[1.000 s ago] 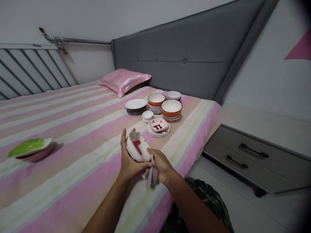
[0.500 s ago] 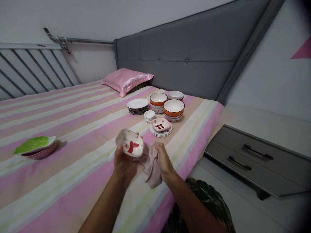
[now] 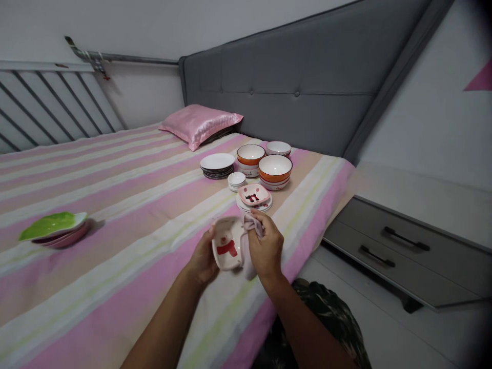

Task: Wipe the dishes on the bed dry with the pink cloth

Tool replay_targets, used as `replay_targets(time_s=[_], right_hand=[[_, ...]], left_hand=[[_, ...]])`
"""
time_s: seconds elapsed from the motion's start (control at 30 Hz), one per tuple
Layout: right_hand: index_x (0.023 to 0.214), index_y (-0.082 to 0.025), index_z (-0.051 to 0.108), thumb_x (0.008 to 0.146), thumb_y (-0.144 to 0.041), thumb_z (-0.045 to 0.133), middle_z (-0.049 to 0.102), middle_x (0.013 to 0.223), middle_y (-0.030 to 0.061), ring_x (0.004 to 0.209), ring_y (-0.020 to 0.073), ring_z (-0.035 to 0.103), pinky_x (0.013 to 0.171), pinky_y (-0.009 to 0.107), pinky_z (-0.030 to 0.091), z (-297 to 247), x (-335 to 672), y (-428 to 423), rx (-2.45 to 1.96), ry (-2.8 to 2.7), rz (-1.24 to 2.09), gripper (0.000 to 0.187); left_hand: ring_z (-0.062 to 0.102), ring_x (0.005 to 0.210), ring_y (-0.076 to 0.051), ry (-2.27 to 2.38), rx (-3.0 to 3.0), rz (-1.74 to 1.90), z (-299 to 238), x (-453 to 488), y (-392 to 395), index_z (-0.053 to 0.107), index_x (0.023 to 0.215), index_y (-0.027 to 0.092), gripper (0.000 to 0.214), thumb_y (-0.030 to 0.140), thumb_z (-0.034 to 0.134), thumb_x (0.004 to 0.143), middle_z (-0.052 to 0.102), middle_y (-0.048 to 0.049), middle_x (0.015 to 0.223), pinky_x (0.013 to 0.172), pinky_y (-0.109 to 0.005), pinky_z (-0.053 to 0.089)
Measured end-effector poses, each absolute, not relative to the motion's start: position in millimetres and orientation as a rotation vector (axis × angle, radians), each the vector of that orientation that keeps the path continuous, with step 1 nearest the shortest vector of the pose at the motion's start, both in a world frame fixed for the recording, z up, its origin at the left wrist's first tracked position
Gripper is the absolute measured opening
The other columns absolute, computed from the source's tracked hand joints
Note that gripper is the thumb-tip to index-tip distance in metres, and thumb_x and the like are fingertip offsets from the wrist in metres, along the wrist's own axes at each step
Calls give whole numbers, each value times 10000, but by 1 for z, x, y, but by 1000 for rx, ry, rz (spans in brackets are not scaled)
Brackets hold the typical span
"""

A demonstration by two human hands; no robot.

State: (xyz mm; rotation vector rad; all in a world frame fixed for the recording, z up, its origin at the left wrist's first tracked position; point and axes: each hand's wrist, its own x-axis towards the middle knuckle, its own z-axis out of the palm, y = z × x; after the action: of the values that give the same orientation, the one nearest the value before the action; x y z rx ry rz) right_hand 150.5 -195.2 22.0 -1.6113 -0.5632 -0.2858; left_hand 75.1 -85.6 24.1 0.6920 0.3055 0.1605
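Observation:
My left hand (image 3: 203,258) grips the left side of a small white dish (image 3: 226,247) with a bear in a red scarf painted inside. The dish is tilted, its inside facing me. Closed on a pale pink cloth (image 3: 249,256), my right hand (image 3: 266,245) presses the cloth at the dish's right edge. Just beyond my hands, a pink-rimmed dish (image 3: 253,194) rests on several stacked plates (image 3: 265,207). Behind it stand small white bowls (image 3: 236,179) in a stack.
On the striped bed (image 3: 146,256) are dark-edged plates (image 3: 217,163), stacked orange-banded bowls (image 3: 274,170) and a pink pillow (image 3: 200,123). A green leaf-shaped dish (image 3: 54,225) lies on a pink one at the left. Right of the bed stands a grey drawer unit (image 3: 403,251).
The dish has moved right and turned in my left hand. My right hand has brought the cloth up against its right edge; before, the cloth hung lower between my hands.

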Motion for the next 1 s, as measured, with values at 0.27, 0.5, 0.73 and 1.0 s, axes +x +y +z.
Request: replay_targets(time_s=[0.27,0.5,0.73,1.0], right_hand=[[1097,-147,599,828,-160,501,572,1192,130,1128,218,504,974,371,411,16,150,-194,-1743,-795,-381,286],[1306,-135,452,857,-285,528,471,1312,133,1203,253,402,1006,413,365,22,145,-193,-1907,-1018,-294,479],[1202,-222,588,902,-127,373,576,1101,106,990,205,510,854,345,457,20,142,-194,-1886,-981,-434,381],[1095,-205,635,867,-64,389,648,1021,71,960,196,545,847,323,472,12,143,-193,-1823,-1112,-371,364]], left_hand=[[668,860,-253,331,682,184,28,79,-92,660,897,130,292,369,644,731,725,-82,843,833,-372,511],[675,822,-247,313,626,117,30,78,-86,640,967,131,339,412,560,796,720,-90,848,781,-382,525],[659,888,-263,277,570,123,30,78,-81,648,975,136,379,451,520,807,715,-101,899,843,-409,499],[662,819,-256,318,641,121,33,76,-86,661,893,123,337,420,606,744,708,-91,822,789,-384,520]])
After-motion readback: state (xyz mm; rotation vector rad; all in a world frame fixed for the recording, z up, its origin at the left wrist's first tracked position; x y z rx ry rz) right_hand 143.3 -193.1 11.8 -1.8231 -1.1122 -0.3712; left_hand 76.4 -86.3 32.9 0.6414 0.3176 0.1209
